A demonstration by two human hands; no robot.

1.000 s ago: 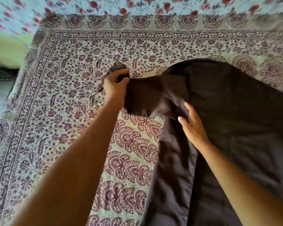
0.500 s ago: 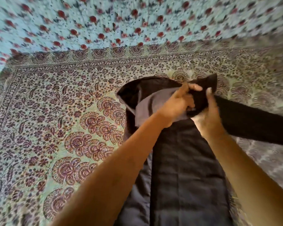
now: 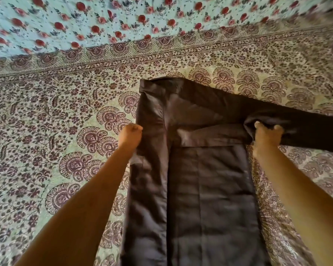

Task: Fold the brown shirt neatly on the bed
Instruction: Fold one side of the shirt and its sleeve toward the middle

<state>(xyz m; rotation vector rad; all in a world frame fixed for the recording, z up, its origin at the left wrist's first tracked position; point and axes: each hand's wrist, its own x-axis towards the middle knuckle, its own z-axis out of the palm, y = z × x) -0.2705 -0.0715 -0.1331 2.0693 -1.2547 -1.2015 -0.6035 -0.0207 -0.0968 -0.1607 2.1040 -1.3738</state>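
The brown shirt [image 3: 210, 179] lies lengthwise on the bed. Its left side is folded inward in a long strip, and the left sleeve lies across the chest. The right sleeve [image 3: 306, 129] still stretches out to the right over the bedspread. My left hand [image 3: 130, 135] is curled at the shirt's left folded edge, near the shoulder, gripping the fabric there. My right hand [image 3: 268, 136] pinches a fold of cloth where the right sleeve meets the body, its fingertips tucked under the fabric.
A patterned maroon and pale green bedspread [image 3: 65, 131] covers the bed under the shirt. A light blue sheet with red roses [image 3: 104, 20] lies along the far side. Open bedspread spreads wide to the left of the shirt.
The left sleeve, held up over the chest half a second ago, now lies flat across it. Both hands have moved apart to the shirt's left and right edges.
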